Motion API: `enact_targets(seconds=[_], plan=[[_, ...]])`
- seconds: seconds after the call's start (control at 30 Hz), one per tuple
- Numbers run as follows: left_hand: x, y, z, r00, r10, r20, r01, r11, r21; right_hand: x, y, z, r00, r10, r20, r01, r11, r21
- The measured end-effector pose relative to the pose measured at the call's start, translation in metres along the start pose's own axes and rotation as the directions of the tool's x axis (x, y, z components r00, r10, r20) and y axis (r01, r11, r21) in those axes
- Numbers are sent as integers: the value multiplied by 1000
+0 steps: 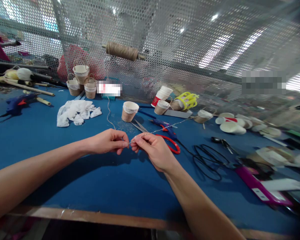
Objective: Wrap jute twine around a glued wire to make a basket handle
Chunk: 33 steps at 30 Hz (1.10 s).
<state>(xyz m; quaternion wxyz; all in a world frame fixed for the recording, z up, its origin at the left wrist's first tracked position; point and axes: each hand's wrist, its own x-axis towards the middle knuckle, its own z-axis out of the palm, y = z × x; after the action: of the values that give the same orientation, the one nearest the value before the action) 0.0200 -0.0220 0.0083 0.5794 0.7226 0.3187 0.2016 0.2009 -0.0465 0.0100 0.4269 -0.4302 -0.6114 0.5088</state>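
Near the middle of the blue table, my left hand (110, 141) and my right hand (153, 146) are close together, each closed in a pinch on a thin piece of twine (165, 128). The twine stretches from my right fingers toward a small cup (203, 116) at the right. Another length of it rises behind my left hand toward a spool of twine (122, 50) hung on the mesh. Just beyond my fingers stands a brown-wrapped cup with a white rim (130, 111). Red-handled scissors (176, 146) lie partly hidden behind my right hand.
A blue glue gun (165, 126) with a black cord lies right of centre; another glue gun (21, 104) is at left. White crumpled cloth pieces (76, 111), several handled cups (81, 73) and a paper cup stack (162, 95) stand behind. A purple object (261, 186) lies at right.
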Motion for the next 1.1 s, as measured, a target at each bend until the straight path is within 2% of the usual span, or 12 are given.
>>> enact_targets(seconds=[0.2,0.53,0.77,1.1], plan=[[-3,1,-17,998,-34,50,36,999,-24,1,-1,-3,997,-50,-56,50,999,2],[-2,-12,-28,972,-126,197,172,957,-234,2,2,-1,999,-25,-38,28,997,78],[-1,-11,-18,985,-124,119,149,960,-235,0,2,3,1000,-21,-9,22,995,98],[0,-10,-10,990,-102,95,118,976,-184,-2,-1,5,998,-43,-52,45,997,55]])
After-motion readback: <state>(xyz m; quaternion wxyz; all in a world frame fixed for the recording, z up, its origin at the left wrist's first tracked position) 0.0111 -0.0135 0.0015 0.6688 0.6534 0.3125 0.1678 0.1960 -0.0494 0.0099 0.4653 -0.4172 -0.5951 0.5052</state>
